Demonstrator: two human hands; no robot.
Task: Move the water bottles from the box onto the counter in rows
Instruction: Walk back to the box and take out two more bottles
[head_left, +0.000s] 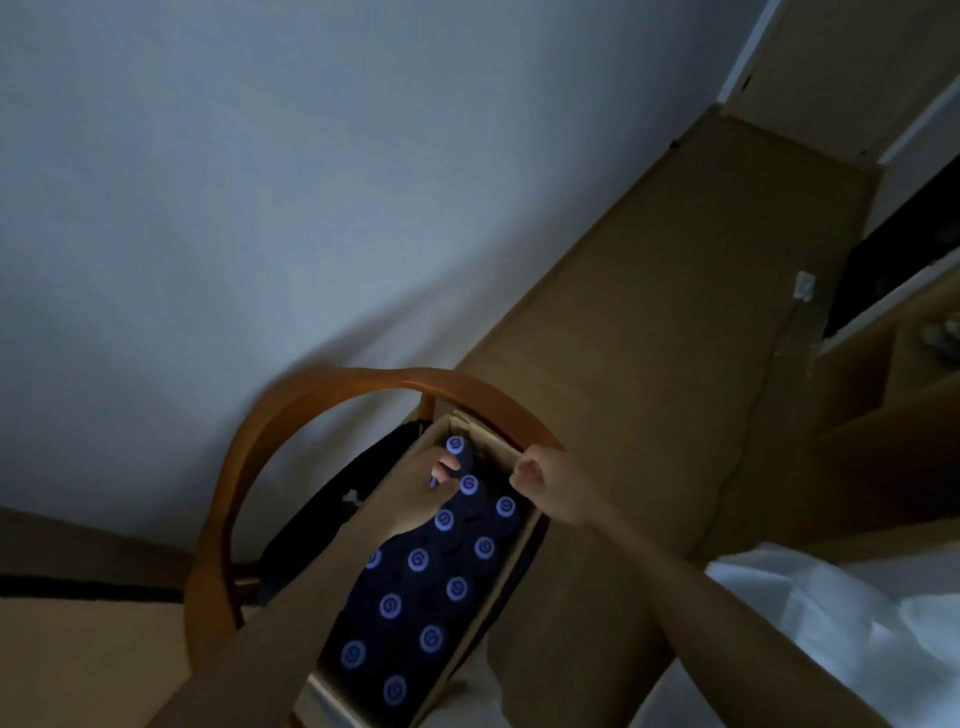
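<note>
While our left hand (423, 486) curls round a capped water bottle (455, 445) at the far end of the cardboard box (511, 558) and our right hand (540, 480) pinches the box's far rim, we should lift straight up, clearing neighbouring caps.

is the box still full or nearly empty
Mostly full: the open box shows rows of bottle caps; none on the counter.

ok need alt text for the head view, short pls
A person's left hand reaches into an open cardboard box of blue-capped water bottles, fingers around one cap, while the right hand is closed at the box's edge. The box sits on a wooden chair beside a bare brown counter in dim light.
</note>
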